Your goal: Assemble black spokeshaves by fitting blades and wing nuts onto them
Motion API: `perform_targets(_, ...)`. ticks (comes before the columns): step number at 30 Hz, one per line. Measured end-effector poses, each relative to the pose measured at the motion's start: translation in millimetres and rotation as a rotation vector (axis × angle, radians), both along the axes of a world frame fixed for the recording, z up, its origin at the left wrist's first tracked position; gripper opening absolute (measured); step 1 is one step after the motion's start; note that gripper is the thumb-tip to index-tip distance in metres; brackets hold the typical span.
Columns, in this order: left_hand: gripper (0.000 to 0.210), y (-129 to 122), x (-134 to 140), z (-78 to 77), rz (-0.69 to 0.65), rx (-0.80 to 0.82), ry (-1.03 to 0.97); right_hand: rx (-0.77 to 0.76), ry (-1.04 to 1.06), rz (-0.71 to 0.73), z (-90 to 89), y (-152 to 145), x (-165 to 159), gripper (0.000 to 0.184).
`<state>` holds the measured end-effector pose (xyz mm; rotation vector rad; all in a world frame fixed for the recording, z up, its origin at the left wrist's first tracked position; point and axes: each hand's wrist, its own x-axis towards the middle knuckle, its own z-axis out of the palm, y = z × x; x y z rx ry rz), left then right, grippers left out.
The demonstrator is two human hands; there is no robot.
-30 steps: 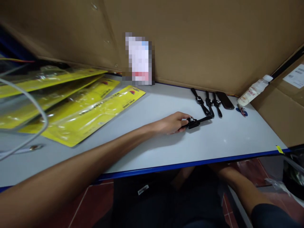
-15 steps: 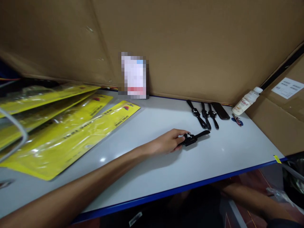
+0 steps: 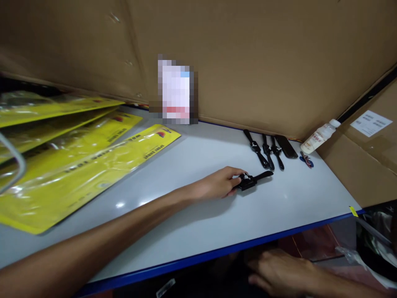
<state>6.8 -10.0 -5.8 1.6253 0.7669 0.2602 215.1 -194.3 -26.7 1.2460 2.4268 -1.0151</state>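
Left hand (image 3: 221, 184) stretched across grey-white blue-edged table (image 3: 192, 223), fingers pinched on black strapped watch (image 3: 252, 180) lying flat mid-table. Right hand (image 3: 279, 273) below table edge, fingers loosely spread, holding nothing. Three more black watches (image 3: 266, 149) just beyond. Risk: grip on one strap end only, watch could swivel, knock that row.
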Motion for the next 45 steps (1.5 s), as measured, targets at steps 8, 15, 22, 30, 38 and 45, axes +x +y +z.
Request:
perform_targets(8,0.037,1,0,1.9,-0.006,-0.041,0.017,0.465,0.56,-0.208,77.1,91,13,0.02)
perform_targets(15,0.036,3,-2,-4.5,-0.036,-0.031,0.016,0.751,0.491,0.2,46.9,179,9,0.027)
perform_targets(22,0.036,4,-4,-1.8,-0.057,-0.067,0.026,0.635,0.658,0.25,37.5,193,17,0.023)
perform_targets(30,0.032,2,-6,-0.8,-0.064,-0.065,0.075,0.519,0.764,0.122,21.8,187,19,0.022)
perform_targets(38,0.038,1,-5,0.5,-0.06,-0.068,0.014,0.63,0.726,0.042,14.5,178,11,0.015)
perform_targets(45,0.045,-2,-8,-1.0,-0.017,-0.046,-0.001,0.795,0.79,0.044,18.6,164,0,0.021)
